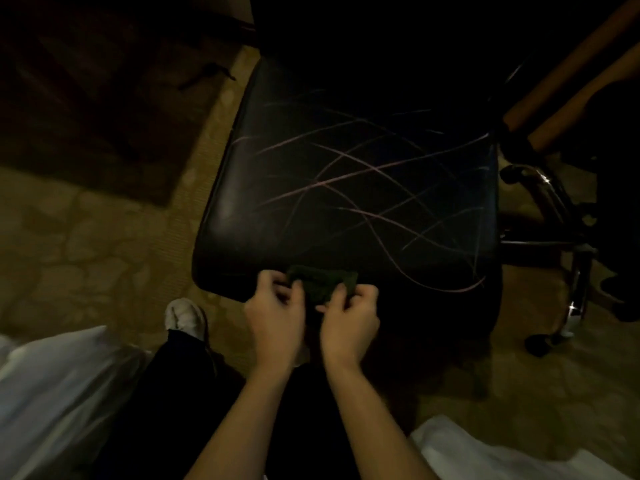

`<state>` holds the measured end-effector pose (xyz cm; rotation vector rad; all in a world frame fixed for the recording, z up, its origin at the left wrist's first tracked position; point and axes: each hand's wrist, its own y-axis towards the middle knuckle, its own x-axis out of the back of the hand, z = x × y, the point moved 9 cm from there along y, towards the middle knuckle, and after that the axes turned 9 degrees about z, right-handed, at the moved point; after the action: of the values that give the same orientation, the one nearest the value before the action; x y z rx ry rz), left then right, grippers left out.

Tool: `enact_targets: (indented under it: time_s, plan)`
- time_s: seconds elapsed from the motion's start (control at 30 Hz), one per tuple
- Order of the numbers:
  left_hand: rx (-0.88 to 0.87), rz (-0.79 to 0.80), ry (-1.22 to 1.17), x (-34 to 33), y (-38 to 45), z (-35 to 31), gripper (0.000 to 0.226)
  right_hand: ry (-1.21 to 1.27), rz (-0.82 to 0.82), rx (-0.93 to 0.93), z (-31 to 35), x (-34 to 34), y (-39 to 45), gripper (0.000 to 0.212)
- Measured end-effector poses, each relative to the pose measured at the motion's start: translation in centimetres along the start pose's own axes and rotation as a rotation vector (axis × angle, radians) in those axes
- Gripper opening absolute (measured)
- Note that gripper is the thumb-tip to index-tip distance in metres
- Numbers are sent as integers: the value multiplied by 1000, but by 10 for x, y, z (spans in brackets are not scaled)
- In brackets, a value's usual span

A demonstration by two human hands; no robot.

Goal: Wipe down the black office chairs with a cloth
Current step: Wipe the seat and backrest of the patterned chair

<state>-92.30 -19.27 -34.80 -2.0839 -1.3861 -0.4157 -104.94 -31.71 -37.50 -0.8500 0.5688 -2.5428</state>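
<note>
Head view: left hand (273,317) and right hand (349,317) close together at near seat edge, fingers curled, both pinching dark green cloth (320,284). Cloth bunched against front lip of black chair seat (346,174). Seat shows pale streaks across it; wiping looks barely begun. Second chair's base (554,216) at right, apparently untouched.
</note>
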Motion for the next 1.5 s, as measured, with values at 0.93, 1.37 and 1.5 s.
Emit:
enact_targets:
  time_s: [0.93, 1.37, 1.5]
  plan:
    - [53, -93, -163, 96, 45, 80, 6, -220, 259, 224, 44, -119, -44, 11]
    - [105, -12, -234, 29, -57, 83, 6, -365, 170, 146, 1, -13, -55, 8]
    - [93, 73, -266, 4, -80, 73, 9, -326, 85, 140, -23, 15, -60, 11]
